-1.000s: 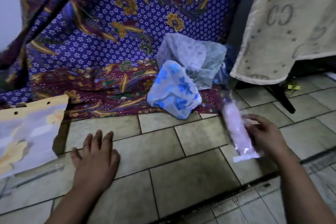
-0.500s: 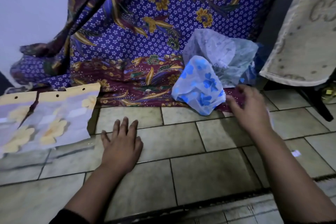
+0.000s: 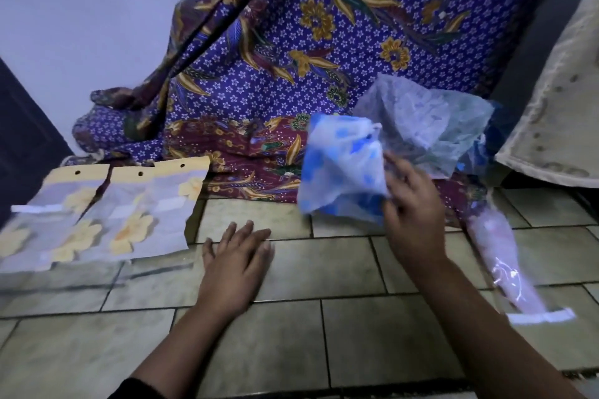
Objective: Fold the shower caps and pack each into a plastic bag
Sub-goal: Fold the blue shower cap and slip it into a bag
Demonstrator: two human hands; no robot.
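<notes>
Two hands: we list both, bare, reaching in from the lower edge.
Left hand [image 3: 236, 257]: released, palm down, fingers straight and slightly spread, flat on the floor [image 3: 324, 334].
Right hand [image 3: 416, 204]: grasping the blue cap [image 3: 340, 168] at its right edge, fingers curled into the plastic; the view is blurred here.
Blue cap: white with blue flowers, crumpled, held in front of the cloth [image 3: 291, 48]; we cannot tell whether its lower edge touches the floor.
Grey cap [image 3: 428, 116]: pale, crumpled, just behind the blue cap and touching it, resting against the cloth.
Packed bag [image 3: 505, 266]: clear plastic with a pink roll inside, lying on the floor to the right of the right forearm, white strip at its near end.
Empty bags [image 3: 107, 220]: we count three, overlapping, with yellow headers, punched holes and printed yellow flowers; flat on the floor left of the left hand, near it but apart.
Cloth: purple batik with gold leaves, draped from above down onto the floor.
Towel [image 3: 557, 100]: cream, hanging at the right edge.
Floor: greenish tiles, dark grout.
</notes>
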